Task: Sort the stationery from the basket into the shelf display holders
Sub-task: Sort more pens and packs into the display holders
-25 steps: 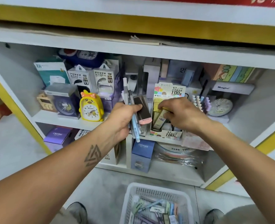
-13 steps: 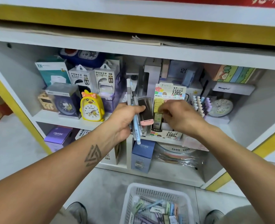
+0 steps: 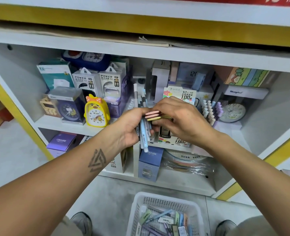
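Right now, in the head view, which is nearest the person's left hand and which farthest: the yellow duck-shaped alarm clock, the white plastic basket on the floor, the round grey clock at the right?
1. Yellow duck-shaped alarm clock, just left of the left hand.
2. White plastic basket, below on the floor.
3. Round grey clock, far right on the shelf.

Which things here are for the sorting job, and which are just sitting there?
For the job:
- pens held in the left hand
- slim lead cases pinched by the right hand
- lead display holder
- white basket of stationery on the floor

Just sitting there:
- yellow duck clock
- power bank boxes
- round clock
- purple boxes on the lower shelf
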